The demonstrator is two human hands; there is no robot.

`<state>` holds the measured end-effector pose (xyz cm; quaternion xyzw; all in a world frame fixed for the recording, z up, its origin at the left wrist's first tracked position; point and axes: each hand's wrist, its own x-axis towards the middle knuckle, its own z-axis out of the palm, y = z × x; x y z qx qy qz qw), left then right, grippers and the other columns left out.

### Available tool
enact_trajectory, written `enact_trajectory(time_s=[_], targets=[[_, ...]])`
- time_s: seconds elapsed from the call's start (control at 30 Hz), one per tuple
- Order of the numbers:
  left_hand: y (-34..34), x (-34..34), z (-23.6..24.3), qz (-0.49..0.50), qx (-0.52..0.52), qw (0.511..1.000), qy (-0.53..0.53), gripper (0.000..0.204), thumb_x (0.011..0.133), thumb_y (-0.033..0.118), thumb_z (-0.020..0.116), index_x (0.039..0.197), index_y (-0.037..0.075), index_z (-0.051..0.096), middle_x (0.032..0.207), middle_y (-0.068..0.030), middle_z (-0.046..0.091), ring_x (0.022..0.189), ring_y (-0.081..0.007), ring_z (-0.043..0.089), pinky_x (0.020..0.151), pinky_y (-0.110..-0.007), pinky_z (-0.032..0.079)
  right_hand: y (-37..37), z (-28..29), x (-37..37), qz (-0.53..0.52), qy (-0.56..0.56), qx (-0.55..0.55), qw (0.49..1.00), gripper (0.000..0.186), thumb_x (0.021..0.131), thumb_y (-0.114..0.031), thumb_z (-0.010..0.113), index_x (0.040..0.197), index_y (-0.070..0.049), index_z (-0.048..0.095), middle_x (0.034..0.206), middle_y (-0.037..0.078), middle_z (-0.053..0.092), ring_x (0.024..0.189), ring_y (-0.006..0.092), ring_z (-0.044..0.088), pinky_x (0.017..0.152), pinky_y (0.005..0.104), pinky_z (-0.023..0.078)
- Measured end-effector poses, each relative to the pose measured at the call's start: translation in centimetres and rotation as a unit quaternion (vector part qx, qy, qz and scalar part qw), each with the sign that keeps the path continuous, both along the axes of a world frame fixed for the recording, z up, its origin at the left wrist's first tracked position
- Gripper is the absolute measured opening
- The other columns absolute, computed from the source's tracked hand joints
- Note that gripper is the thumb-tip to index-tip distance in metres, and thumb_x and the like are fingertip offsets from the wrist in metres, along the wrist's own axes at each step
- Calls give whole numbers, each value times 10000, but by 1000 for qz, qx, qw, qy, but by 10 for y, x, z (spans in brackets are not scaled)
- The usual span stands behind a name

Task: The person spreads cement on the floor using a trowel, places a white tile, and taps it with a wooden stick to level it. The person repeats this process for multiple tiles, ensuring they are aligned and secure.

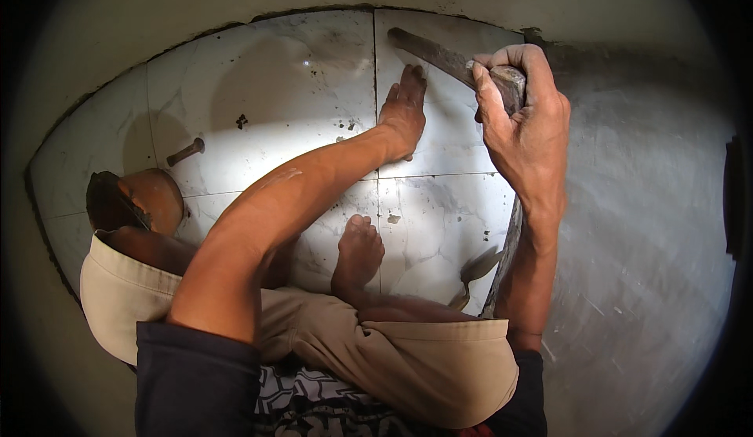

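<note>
The left hand (403,117) lies flat on a white, grey-veined square tile (455,139), fingers together and empty — probably for support. The right hand (533,127) curls tightly round the thick end of a dark, worn, bar-shaped tool (439,58) over that tile, likely for control. A bare foot (360,253) and dark metal trowel (480,266) crowd the near tiles; a brown, bolt-shaped piece (186,152) lies far left.

TEXT | dark shirt (314,396) front | pale block letters (336,426), only partly visible | no whole word readable
</note>
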<state>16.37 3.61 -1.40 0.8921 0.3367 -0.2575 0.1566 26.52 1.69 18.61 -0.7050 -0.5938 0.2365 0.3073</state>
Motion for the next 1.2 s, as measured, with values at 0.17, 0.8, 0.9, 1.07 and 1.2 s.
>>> enact_trajectory(time_s=[0.17, 0.8, 0.9, 1.07, 1.2], targets=[[0, 1, 2, -2, -2, 1000, 13, 1323, 671, 493, 910, 1587, -101, 163, 1681, -298, -1, 1550, -483, -63, 1257, -456, 184, 10, -8, -2, 25, -44, -2, 999, 151, 909, -37, 670, 1023, 29, 595, 846, 228, 713, 743, 380, 722, 685, 426, 547], [0, -8, 7, -59, 29, 998, 0, 1282, 725, 634, 805, 1522, -188, 229, 1642, -359, 78, 1539, -507, 34, 1219, -497, 261, 24, -7, -7, 41, -44, 32, 998, 175, 889, -32, 651, 1031, 51, 590, 839, 253, 706, 786, 415, 716, 712, 452, 543], [4, -5, 7, -61, 22, 998, 8, 1276, 724, 629, 810, 1515, -196, 240, 1641, -357, 85, 1540, -505, 31, 1221, -493, 256, 28, -8, -4, 56, -67, 25, 996, 174, 889, -33, 651, 1031, 46, 587, 848, 254, 706, 802, 419, 715, 719, 451, 544], [-1, -12, 7, -35, 13, 999, -30, 1289, 712, 578, 847, 1513, -207, 213, 1644, -355, 68, 1539, -508, 23, 1231, -489, 243, 24, -3, -9, 26, -37, 27, 999, 180, 892, -39, 655, 1035, 39, 577, 835, 258, 699, 790, 426, 708, 717, 456, 541], [3, -9, 9, -27, -5, 999, -28, 1324, 692, 528, 883, 1523, -207, 160, 1645, -356, 42, 1541, -508, 9, 1239, -491, 232, 27, -10, -4, 49, -49, 28, 997, 169, 896, -43, 656, 1023, 40, 581, 830, 257, 700, 774, 412, 713, 707, 450, 538]])
